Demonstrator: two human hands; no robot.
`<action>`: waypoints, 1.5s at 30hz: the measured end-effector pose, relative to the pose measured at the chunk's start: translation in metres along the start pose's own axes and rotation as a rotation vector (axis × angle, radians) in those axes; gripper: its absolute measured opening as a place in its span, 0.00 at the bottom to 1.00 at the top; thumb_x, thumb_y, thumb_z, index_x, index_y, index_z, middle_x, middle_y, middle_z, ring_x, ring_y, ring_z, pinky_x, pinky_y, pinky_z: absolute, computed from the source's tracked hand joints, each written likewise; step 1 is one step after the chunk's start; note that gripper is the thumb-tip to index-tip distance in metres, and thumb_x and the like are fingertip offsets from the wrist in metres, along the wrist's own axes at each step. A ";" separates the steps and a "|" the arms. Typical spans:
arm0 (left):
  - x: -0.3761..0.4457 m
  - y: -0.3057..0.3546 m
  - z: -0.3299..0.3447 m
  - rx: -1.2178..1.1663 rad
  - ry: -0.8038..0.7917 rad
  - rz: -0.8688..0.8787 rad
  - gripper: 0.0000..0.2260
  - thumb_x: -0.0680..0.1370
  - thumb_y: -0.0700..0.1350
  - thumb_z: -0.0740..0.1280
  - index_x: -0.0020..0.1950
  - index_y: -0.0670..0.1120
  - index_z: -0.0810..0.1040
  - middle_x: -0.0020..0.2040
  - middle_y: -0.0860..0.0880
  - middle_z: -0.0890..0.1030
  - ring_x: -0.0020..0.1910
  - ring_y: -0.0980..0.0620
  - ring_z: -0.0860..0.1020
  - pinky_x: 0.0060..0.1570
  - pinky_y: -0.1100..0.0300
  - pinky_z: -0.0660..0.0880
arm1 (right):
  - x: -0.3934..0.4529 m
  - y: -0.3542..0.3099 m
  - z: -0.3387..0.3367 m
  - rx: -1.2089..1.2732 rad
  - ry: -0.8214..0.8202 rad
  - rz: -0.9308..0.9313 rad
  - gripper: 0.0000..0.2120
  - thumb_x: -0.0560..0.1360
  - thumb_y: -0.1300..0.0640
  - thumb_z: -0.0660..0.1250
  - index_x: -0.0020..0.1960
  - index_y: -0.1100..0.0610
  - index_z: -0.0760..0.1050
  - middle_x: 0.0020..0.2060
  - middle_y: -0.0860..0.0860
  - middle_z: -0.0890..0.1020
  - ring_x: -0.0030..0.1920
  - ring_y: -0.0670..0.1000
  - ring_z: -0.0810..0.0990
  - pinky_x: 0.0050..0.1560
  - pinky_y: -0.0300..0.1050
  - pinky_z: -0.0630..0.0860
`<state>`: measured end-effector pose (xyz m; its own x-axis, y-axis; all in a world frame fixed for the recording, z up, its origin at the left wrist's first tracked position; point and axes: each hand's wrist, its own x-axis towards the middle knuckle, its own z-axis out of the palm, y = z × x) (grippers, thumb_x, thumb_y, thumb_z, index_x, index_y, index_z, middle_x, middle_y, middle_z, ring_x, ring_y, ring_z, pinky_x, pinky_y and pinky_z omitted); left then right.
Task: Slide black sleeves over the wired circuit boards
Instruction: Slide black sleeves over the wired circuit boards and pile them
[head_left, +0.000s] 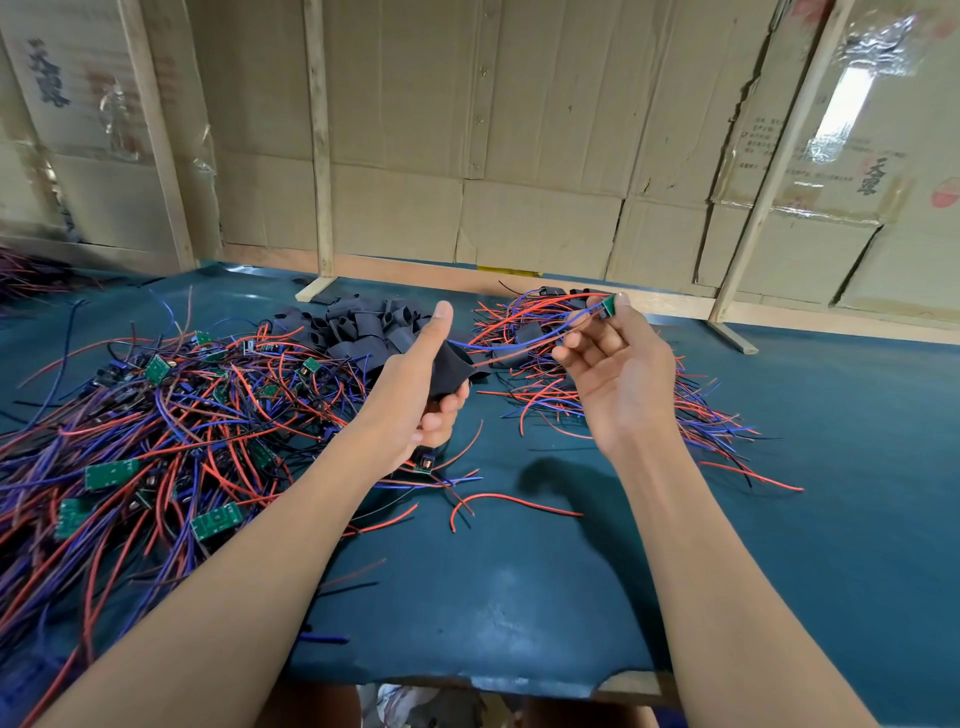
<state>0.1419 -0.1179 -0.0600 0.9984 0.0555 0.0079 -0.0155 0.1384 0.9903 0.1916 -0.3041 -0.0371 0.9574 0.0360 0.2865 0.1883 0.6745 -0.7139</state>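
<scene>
1. While the left hand (415, 395) grips a black sleeve (451, 370) at frame centre, thumb raised, wires run from it rightward.
2. Right hand (613, 358) pinches a small green circuit board (608, 305) by its fingertips, upper right of centre.
3. Loose sleeves (363, 325) are heaped behind; bare wired boards (156, 415) sprawl at left on the blue bench (519, 597).

Bench (519, 597) w/ dark teal cover, front edge torn. Rear wall (467, 130): flattened cardboard sheets, some w/ printed characters, braced by 4 pale wooden battens (318, 140). Glossy tape (844, 104) upper right reflects light.
</scene>
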 end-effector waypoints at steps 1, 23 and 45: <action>0.000 0.000 0.000 -0.001 -0.011 -0.008 0.34 0.72 0.76 0.60 0.30 0.43 0.71 0.26 0.48 0.67 0.19 0.53 0.59 0.25 0.62 0.48 | 0.000 0.000 0.000 0.009 0.002 0.004 0.13 0.83 0.54 0.63 0.44 0.61 0.79 0.36 0.57 0.82 0.31 0.53 0.78 0.33 0.46 0.78; 0.001 0.003 -0.001 -0.032 0.013 -0.107 0.31 0.72 0.73 0.64 0.30 0.45 0.72 0.26 0.50 0.67 0.19 0.55 0.58 0.21 0.67 0.51 | 0.001 -0.002 -0.006 0.028 0.012 -0.014 0.12 0.82 0.55 0.64 0.45 0.61 0.78 0.37 0.57 0.81 0.33 0.53 0.78 0.35 0.47 0.78; 0.005 0.001 0.000 0.052 0.054 -0.107 0.31 0.73 0.71 0.65 0.29 0.44 0.73 0.25 0.49 0.69 0.19 0.54 0.59 0.21 0.68 0.54 | 0.002 -0.004 -0.005 0.073 0.048 -0.034 0.10 0.82 0.55 0.65 0.49 0.63 0.76 0.35 0.56 0.81 0.32 0.52 0.78 0.35 0.47 0.79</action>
<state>0.1466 -0.1180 -0.0588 0.9899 0.0964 -0.1041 0.0949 0.0954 0.9909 0.1939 -0.3102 -0.0366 0.9605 -0.0218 0.2773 0.2057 0.7270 -0.6551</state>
